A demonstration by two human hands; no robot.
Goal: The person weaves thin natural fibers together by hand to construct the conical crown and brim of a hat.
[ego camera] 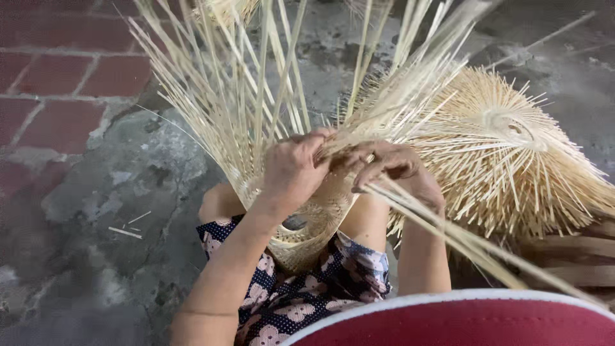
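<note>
The left hand (291, 168) is closed around a bunch of pale bamboo strips (243, 96), its fingers curled over them at the top edge of a half-woven basket (314, 224). The right hand (400, 172) sits just beside it, the two hands almost touching, and its fingers pinch a few of the same strips where they bend across the weave; a long bundle of strips runs from under this hand down toward the lower right. The basket rests between the person's knees, its woven part a small rounded bowl with an opening that faces the camera, and the unwoven strips fan upward and outward from it, spreading well past the top of the view. The person's lap below is covered by dark blue cloth with pink flowers (301, 301), and a red edge with a white rim (461, 320) crosses the bottom right corner. Just to the right of the hands lies a second woven piece (512, 147), a round disc of the same pale strips with bristling loose ends all round and a small knot at its middle. Underneath everything is a rough grey concrete floor (115, 211) with a few loose slivers on it, and red brick paving (57, 83) fills the upper left.
</note>
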